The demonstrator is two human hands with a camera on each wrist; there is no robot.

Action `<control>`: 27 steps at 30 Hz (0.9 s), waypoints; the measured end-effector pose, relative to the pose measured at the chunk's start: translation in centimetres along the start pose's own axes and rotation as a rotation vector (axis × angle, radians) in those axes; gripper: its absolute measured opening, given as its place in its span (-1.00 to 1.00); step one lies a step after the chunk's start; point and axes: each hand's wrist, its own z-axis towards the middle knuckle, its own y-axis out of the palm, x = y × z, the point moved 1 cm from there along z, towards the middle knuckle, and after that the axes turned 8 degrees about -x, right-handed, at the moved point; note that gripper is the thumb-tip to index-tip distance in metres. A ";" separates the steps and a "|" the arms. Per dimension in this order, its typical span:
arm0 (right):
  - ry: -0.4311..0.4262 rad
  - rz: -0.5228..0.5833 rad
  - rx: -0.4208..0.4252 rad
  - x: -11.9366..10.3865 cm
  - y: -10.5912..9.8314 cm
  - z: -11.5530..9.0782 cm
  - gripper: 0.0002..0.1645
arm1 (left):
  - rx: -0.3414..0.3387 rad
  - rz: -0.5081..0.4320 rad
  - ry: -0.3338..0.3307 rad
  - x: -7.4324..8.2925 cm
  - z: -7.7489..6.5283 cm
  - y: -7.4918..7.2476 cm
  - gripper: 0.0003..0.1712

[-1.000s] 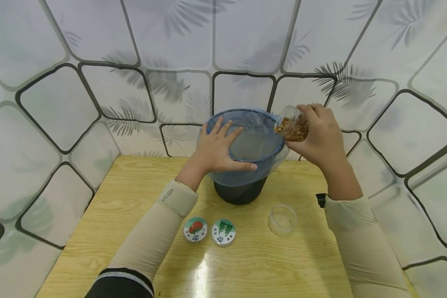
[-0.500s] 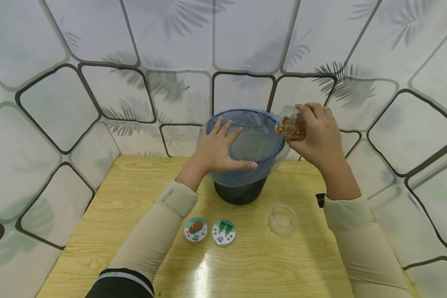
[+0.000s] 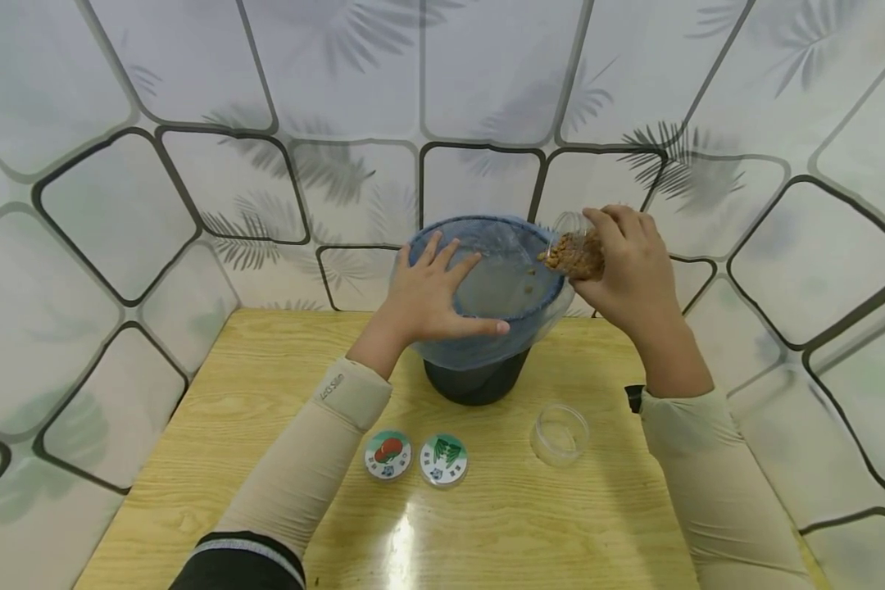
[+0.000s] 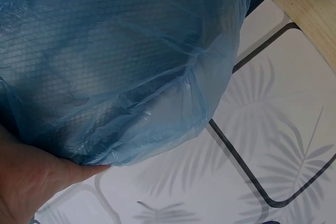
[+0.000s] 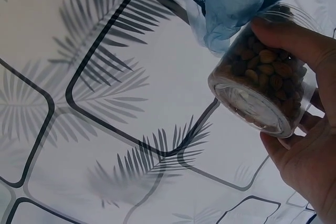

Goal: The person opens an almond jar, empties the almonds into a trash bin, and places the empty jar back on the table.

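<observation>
A dark mesh wastebasket (image 3: 475, 383), lined with a translucent blue plastic bag (image 4: 131, 66), stands near the back of the table. My left hand (image 3: 431, 299) rests on its rim at the left, fingers straight and spread over the bag. In my right hand (image 3: 630, 266) I hold a clear jar (image 5: 257, 77) full of brown, almond-like nuts (image 5: 265, 66), gripped round its side. The jar lies tipped, its uncovered mouth over the wastebasket's right rim. A few loose nuts (image 3: 528, 288) show just below the mouth, inside the rim.
A clear round lid (image 3: 559, 434) lies on the wooden table (image 3: 531, 524) right of the wastebasket's foot. Nearer, two round labelled lids sit side by side, one with a red picture (image 3: 387, 455), one with green (image 3: 443, 460). A patterned wall (image 3: 479, 98) rises behind.
The jar has tipped further down toward the wastebasket, and nuts have slid to its mouth, with a few now out of it. My left hand has stayed in place.
</observation>
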 end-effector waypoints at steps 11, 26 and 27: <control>-0.016 -0.008 0.026 0.0 0.1 -0.1 0.02 | 0.008 -0.005 0.002 0.0 -0.1 0.0 0.34; -0.060 -0.018 0.058 -0.2 0.1 -0.2 -0.02 | 0.006 -0.018 0.008 -0.1 -0.1 0.0 0.34; -0.065 -0.021 0.057 -0.2 0.1 -0.2 -0.02 | 0.004 -0.020 0.009 -0.1 -0.1 0.0 0.34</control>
